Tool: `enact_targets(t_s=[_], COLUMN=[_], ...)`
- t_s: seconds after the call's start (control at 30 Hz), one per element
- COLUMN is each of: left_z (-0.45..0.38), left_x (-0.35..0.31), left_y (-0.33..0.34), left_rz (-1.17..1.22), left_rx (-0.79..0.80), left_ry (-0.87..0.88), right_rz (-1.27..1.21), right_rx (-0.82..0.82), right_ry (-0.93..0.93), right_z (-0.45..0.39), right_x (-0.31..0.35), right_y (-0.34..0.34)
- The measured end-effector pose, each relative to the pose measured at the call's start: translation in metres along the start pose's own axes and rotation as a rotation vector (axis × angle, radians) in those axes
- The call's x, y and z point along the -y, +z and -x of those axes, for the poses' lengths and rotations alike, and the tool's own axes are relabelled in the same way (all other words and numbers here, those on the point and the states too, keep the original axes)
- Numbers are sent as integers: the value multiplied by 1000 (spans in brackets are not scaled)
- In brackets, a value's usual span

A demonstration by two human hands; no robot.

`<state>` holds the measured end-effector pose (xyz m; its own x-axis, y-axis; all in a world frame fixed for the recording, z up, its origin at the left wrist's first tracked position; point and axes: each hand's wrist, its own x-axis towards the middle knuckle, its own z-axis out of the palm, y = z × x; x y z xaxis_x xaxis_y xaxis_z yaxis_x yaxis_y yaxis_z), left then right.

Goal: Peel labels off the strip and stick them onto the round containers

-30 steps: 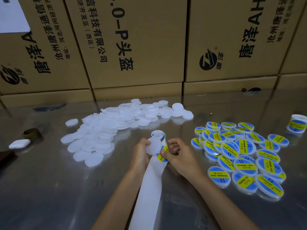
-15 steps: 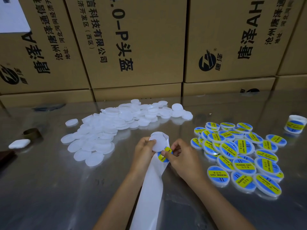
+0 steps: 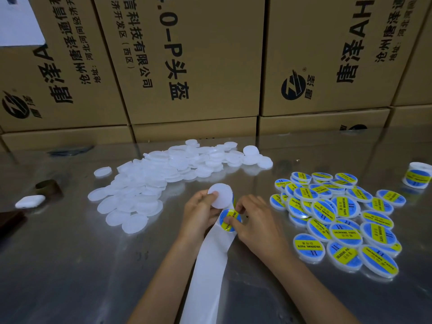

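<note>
My left hand holds a plain white round container upright by its edge, together with the top of the white backing strip, which trails down toward me. On the strip just below the container sits a blue and yellow round label. My right hand pinches that label at its right side. A heap of unlabelled white containers lies to the left. Several labelled containers lie to the right.
A roll of labels stands at the far right on the shiny metal table. A small white case and a brown tape ring lie at the left. Stacked cardboard boxes wall off the back.
The white container has risen above the strip in my left hand, and the label now shows in full below it. My right fingers have moved onto the label's edge.
</note>
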<state>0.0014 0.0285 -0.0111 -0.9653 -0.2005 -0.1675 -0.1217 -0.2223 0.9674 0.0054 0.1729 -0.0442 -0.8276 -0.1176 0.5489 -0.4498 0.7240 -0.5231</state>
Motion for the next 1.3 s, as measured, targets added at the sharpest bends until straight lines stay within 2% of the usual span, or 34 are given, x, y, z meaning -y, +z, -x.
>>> enact_targets(t_s=[0.17, 0.4, 0.5, 0.63, 0.8, 1.03, 1.3], left_z=[6, 8, 8, 9, 11, 14, 25], left_x=[-1, -1, 0, -1, -2, -12, -16], left_y=[-1, -5, -7, -6, -9, -14, -8], left_rz=[-93, -135, -117, -77, -22, -2, 77], left_rx=[46, -9, -8, -7, 4, -69, 144], left_ry=[93, 130, 125, 85, 44, 133, 203], right_rz=[-4, -98, -263, -677, -1028, -1212, -1273], right_rx=[45, 93, 130, 270, 172, 105, 66], right_ry=[-27, -44, 41, 284, 471, 561, 492], right_z=[0, 2, 3, -1, -7, -11, -12], right_x=[2, 4, 9, 19, 23, 24, 29], right_y=[-5, -11, -14, -26, -42, -48, -51])
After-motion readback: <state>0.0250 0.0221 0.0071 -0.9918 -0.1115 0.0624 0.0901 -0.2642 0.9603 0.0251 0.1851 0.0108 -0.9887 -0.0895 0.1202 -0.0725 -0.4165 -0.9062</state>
